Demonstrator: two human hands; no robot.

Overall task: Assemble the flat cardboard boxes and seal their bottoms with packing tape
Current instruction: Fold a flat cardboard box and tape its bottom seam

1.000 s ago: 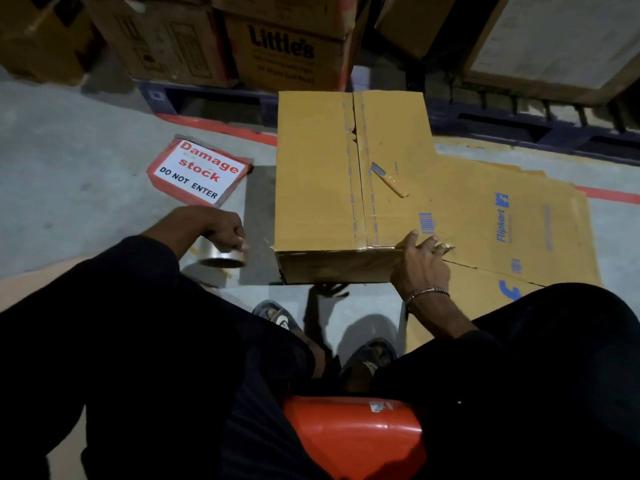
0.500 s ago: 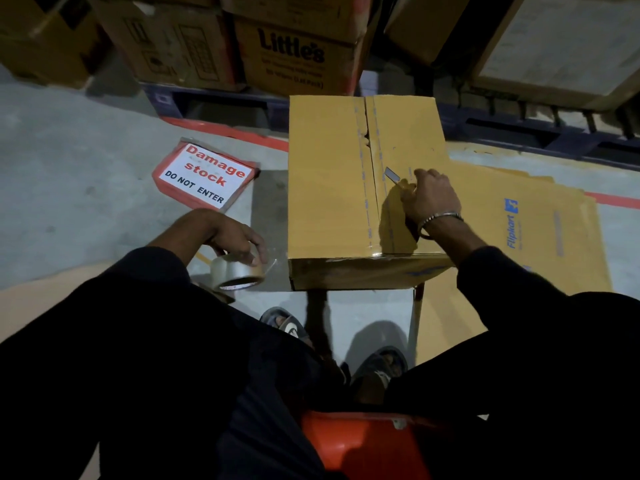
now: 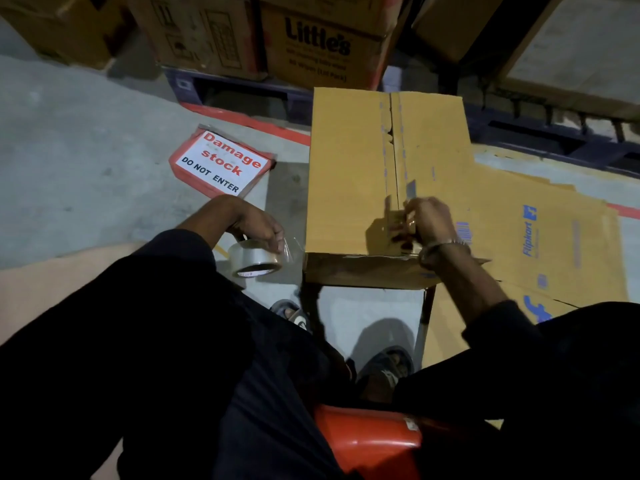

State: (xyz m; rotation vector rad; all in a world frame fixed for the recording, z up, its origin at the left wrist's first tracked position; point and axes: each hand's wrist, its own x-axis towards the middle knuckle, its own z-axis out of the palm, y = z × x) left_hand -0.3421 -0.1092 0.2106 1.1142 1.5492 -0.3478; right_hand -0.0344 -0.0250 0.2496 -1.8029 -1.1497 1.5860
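An assembled brown cardboard box (image 3: 349, 174) stands on the floor in front of me with its flap seam facing up and taped. My right hand (image 3: 427, 220) is over the near end of that seam and grips a utility knife (image 3: 411, 190) whose blade points away from me. To the left of the box, my left hand (image 3: 259, 230) holds a roll of clear packing tape (image 3: 254, 259) just above the floor, with a loose end of tape sticking out toward the box.
Flat Flipkart cardboard sheets (image 3: 540, 237) lie on the floor to the right of the box. A red "Damage stock" sign (image 3: 221, 164) lies to the left. Stacked cartons (image 3: 311, 39) on pallets line the back. I sit on an orange stool (image 3: 367, 441), feet under the box edge.
My right hand left the box's near edge, picked the knife off the box top and brought it to the seam. My left hand lifted the tape roll nearer the box.
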